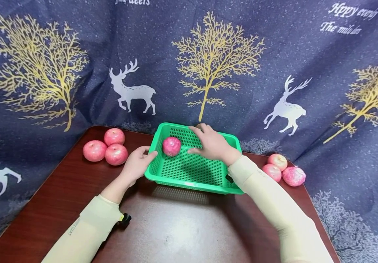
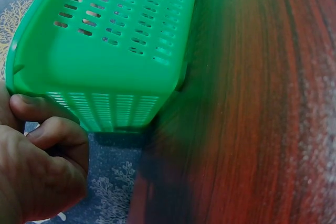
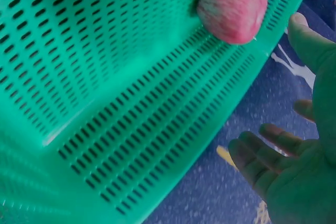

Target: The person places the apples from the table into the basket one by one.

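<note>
A green plastic basket (image 1: 189, 185) with slotted walls stands on the table. My left hand (image 1: 137, 164) grips its left rim, thumb on top; the left wrist view shows curled fingers (image 2: 63, 137) under the edge of the basket (image 2: 94, 72). Inside, toward the left end, lies one deep pink fruit (image 1: 171, 146), pomegranate-like, its streaked skin plain in the right wrist view. My right hand (image 1: 213, 144) hovers over the basket's right half near the back rim. Its fingers (image 3: 262, 166) are spread and relaxed, holding nothing, apart from the fruit (image 3: 233, 10).
Three pinkish apples (image 1: 116, 154) cluster on the table left of the basket. At the right edge sit two apples (image 1: 272, 172) and a darker pomegranate-like fruit (image 1: 294, 176). A dark blue curtain (image 1: 162, 47) with deer and trees hangs right behind the wooden table (image 1: 175, 226).
</note>
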{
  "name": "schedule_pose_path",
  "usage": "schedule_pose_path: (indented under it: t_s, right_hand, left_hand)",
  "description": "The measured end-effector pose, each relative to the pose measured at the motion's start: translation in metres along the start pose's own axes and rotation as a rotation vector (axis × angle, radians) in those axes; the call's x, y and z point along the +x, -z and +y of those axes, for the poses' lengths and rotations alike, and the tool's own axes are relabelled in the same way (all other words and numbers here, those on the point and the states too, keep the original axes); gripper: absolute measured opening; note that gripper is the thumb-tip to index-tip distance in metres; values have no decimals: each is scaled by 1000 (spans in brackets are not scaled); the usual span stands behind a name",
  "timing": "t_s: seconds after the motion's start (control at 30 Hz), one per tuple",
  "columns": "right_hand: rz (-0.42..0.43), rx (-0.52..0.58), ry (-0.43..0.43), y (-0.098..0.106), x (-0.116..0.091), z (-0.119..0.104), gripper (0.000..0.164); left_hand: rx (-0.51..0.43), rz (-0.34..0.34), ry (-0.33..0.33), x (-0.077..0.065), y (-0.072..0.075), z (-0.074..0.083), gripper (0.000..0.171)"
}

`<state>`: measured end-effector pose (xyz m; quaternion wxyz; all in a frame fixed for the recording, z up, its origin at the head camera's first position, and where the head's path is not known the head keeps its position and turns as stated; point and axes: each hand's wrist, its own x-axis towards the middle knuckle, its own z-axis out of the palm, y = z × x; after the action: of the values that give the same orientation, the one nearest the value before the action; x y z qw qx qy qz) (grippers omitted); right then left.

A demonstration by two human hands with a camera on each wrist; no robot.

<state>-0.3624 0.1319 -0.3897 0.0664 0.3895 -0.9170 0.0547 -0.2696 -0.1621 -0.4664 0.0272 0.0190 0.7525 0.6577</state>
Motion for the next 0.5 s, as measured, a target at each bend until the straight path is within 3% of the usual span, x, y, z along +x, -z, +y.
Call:
schedule_pose_path:
  t_s: [0.3, 0.5]
  right_hand:
    - [48, -12, -109, 20, -24, 18, 91]
    - [115, -5, -126, 30, -35, 25, 88]
  left_hand:
    - [5, 4, -16, 0, -1, 0, 46]
    - [24, 9, -18, 2, -1, -3, 47]
